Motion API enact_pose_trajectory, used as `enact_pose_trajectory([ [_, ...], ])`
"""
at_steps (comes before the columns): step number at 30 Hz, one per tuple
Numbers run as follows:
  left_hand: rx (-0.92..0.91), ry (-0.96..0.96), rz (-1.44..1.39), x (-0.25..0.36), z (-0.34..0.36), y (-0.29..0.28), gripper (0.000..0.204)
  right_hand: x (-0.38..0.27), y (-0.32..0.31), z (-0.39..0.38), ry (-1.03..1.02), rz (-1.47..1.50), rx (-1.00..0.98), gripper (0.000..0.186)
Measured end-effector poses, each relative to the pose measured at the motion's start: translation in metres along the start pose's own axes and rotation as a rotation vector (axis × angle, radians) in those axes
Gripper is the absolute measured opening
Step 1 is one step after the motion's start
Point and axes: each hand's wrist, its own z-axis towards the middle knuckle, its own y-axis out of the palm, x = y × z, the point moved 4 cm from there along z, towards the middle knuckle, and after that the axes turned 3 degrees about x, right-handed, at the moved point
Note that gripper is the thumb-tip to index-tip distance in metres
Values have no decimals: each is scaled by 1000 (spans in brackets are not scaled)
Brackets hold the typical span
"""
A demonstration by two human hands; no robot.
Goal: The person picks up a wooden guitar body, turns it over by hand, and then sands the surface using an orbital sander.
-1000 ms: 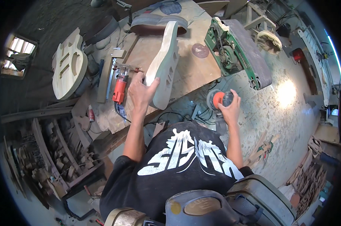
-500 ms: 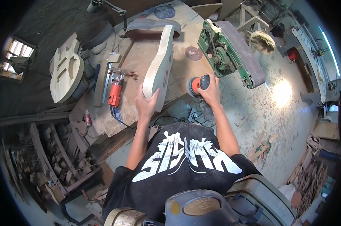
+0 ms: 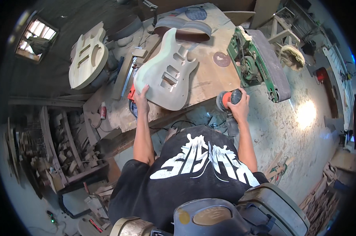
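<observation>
An unpainted, pale guitar body with cut-out cavities is tilted up over the workbench, its broad face toward me. My left hand grips its lower left edge, thumb on the face and fingers behind, out of sight. In my right hand is an orbital sander, orange and black, wrapped by the fingers around its top. The sander's round pad faces left, apart from the guitar body, and a dark dust canister hangs below it.
A green belt sander stands right of the workbench. Another guitar body is at the left. A partly hidden red router, a sanding disc and a small red bottle lie on the bench. Wood offcuts fill a rack.
The guitar body has turned from nearly edge-on to showing its broad face, now covering most of the router. My right hand still holds the sander. The whole view has shifted.
</observation>
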Motion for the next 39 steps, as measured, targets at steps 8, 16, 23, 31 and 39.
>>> enact_pose_trajectory([
  [8, 2, -13, 69, 53, 10, -8, 50, -18, 4, 19, -70, 16, -7, 82],
  [16, -13, -175, -5, 82, -2, 4, 59, -35, 48, 82, -216, -34, -31, 82],
  [23, -27, -195, -28, 88, -26, 17, 61, -37, 75, 126, -230, -100, -4, 86],
  [31, -33, -164, 64, 100, -44, 46, 56, -20, 90, 150, -231, -53, -2, 85],
  [39, -72, -139, 157, 108, -50, 54, 54, -27, 97, 145, -166, -97, -41, 83],
])
